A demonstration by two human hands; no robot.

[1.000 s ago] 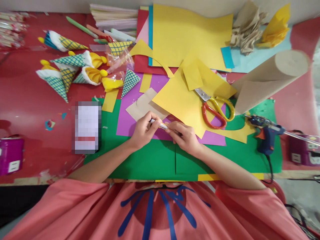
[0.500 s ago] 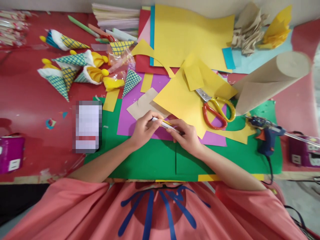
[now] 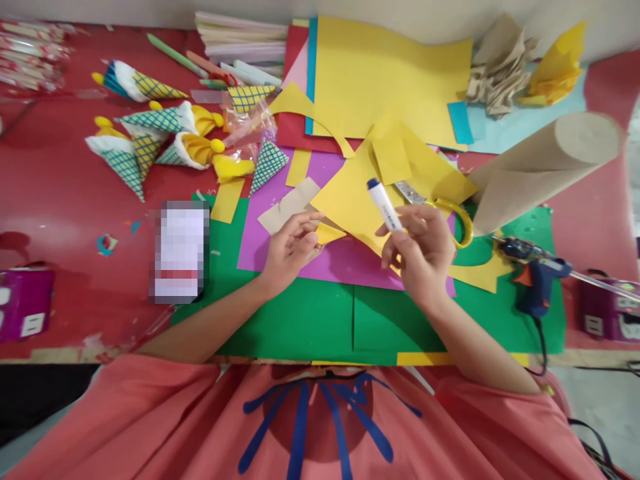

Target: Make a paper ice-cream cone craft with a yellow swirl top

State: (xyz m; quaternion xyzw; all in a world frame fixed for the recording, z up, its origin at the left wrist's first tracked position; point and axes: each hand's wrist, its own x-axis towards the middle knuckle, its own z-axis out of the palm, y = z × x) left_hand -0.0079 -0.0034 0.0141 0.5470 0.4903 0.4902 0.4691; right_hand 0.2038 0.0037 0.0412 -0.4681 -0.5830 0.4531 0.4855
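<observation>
Between the fingers of my left hand (image 3: 290,250) is a small folded piece of yellow paper (image 3: 330,234), pointed at its right end. My right hand (image 3: 423,253) grips a white marker (image 3: 384,205) with a dark blue cap, tilted up to the left. Both hands are above a purple sheet (image 3: 280,250) that lies on green board (image 3: 295,313). Behind my right hand are scissors (image 3: 463,223) with a yellow handle loop showing; the hand covers the other loop. A large yellow sheet (image 3: 345,193) lies under the marker.
A glue gun (image 3: 537,280) with its cord lies at the right, near a brown paper roll (image 3: 530,167). Patterned cones (image 3: 117,163) with white trim are at the upper left. A blurred-out phone (image 3: 180,250) rests left of my hands. Yellow sheets (image 3: 390,80) are stacked at the back.
My hands have moved apart. My right hand has gone right and up with the marker, now pointing upward, while the yellow paper stays in my left hand.
</observation>
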